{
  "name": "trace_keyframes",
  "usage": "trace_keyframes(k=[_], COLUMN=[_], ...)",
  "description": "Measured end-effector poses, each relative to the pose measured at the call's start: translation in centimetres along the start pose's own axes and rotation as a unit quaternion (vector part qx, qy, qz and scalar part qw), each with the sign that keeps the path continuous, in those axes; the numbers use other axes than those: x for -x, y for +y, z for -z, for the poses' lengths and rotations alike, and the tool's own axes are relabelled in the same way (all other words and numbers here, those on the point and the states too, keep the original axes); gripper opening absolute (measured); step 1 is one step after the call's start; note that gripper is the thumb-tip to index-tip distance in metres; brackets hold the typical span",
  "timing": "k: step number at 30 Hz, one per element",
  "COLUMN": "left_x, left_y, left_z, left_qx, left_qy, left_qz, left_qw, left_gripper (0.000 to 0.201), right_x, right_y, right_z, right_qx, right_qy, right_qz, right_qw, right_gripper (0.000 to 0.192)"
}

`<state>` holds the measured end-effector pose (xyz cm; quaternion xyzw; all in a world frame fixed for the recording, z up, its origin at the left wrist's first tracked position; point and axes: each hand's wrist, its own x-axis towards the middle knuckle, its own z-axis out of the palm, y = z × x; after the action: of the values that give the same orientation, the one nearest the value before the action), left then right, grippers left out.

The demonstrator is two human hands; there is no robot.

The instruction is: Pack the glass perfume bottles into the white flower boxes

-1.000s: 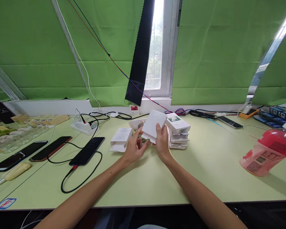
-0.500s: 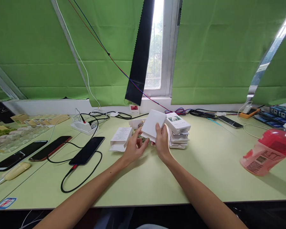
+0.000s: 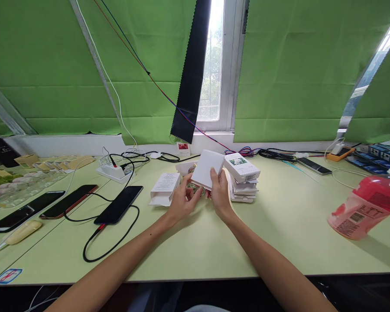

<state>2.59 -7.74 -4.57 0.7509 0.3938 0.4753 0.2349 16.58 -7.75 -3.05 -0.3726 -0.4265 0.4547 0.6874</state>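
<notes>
A plain white box (image 3: 207,169) is tilted above the table between my two hands. My right hand (image 3: 220,195) grips its right side, thumb lying on the top face. Curled at its lower left corner, my left hand (image 3: 183,198) has fingertips on the edge. An opened white carton (image 3: 164,189) with printed text lies just left of my left hand, its near end gaping. To the right of my right hand stands a stack of flattened-looking white cartons (image 3: 243,190), topped by a printed white box (image 3: 242,167). Something greenish and shiny behind my left fingers is mostly hidden.
On the left lie a black phone (image 3: 118,205) on a cable, two more phones and a white power strip (image 3: 115,171). A pink bottle (image 3: 360,208) lies at the right. Cables (image 3: 276,154) run along the back wall, near another phone (image 3: 313,165).
The white box in my hands has tipped slightly, its front edge now showing more. My right thumb has shifted a little left; the things on the table are unchanged.
</notes>
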Motion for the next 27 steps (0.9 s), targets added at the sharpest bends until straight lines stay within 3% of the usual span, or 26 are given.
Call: trace_keyframes(k=[27], left_x=[-0.23], left_y=[0.52], left_z=[0.04], left_qx=[0.009], left_qy=[-0.010], left_qz=[0.021], left_qw=[1.000], left_gripper=[0.042], right_x=[-0.06], right_y=[0.07], right_z=[-0.10], right_qx=[0.012], right_qy=[-0.030], right_qz=[0.008], right_qw=[0.999], right_gripper=[0.037])
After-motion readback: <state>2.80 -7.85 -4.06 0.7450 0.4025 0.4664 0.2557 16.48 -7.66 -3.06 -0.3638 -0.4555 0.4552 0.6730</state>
